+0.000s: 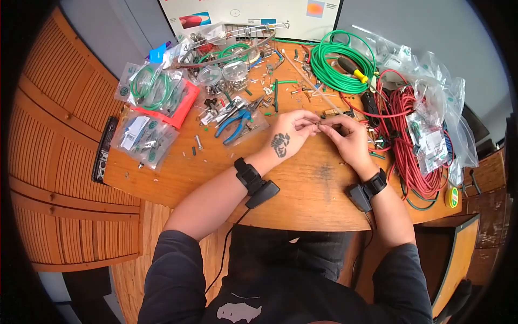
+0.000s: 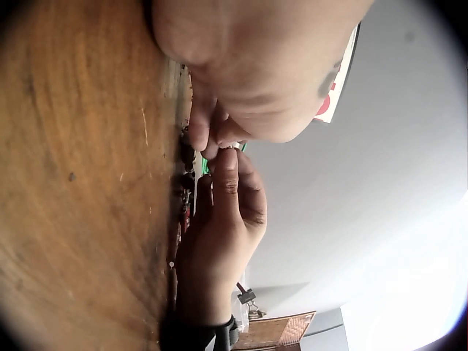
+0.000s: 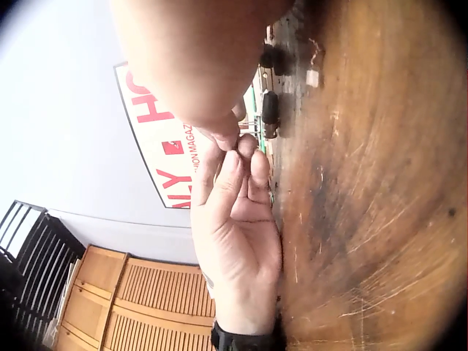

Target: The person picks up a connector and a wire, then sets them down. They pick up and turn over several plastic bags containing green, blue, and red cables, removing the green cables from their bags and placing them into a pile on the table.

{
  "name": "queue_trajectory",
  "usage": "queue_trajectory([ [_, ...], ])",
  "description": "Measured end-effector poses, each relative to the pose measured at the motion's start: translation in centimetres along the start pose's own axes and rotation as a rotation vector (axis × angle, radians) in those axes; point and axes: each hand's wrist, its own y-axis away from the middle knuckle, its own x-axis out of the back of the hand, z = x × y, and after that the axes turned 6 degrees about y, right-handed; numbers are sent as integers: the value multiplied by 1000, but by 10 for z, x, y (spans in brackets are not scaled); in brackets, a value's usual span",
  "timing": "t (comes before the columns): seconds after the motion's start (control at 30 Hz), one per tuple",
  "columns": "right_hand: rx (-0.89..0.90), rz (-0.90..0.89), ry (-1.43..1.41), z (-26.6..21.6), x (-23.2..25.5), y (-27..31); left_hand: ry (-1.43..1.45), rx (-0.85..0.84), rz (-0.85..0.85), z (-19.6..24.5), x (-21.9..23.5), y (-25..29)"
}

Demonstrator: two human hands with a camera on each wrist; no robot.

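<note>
Over the middle of the wooden table, the left hand (image 1: 288,136) and the right hand (image 1: 349,141) meet at their fingertips. A tiny dark piece (image 1: 319,123) is pinched between them, too small to identify. In the left wrist view, the left hand (image 2: 245,69) is above and the right hand (image 2: 218,238) below, thumbs close together. The right wrist view has the right hand (image 3: 194,66) at the top and the left hand (image 3: 238,234) beneath it, thumb against its fingers. Fingers mostly hide the piece in both wrist views.
Blue-handled pliers (image 1: 233,127) lie left of the hands. Behind are jars (image 1: 235,73), scattered small parts and a green wire coil (image 1: 341,65). Red cable (image 1: 407,146) and plastic bags (image 1: 431,86) fill the right side; a red tray (image 1: 181,108) stands left.
</note>
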Motion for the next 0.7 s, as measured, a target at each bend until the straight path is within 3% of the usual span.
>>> queue_trajectory([
  [0.2,-146,-33,-142,3,-2,1,-123,-6,11,7,0,1],
  [0.53,-98,-32,-113,-6,0,0,-41,24,14,8,0,3],
  [0.57,-32,-3,-28,-11,3,-2,-37,22,-1,9,0,1],
  [0.7,100,112,168,-6,10,-7,-98,-11,165,11,-1,1],
])
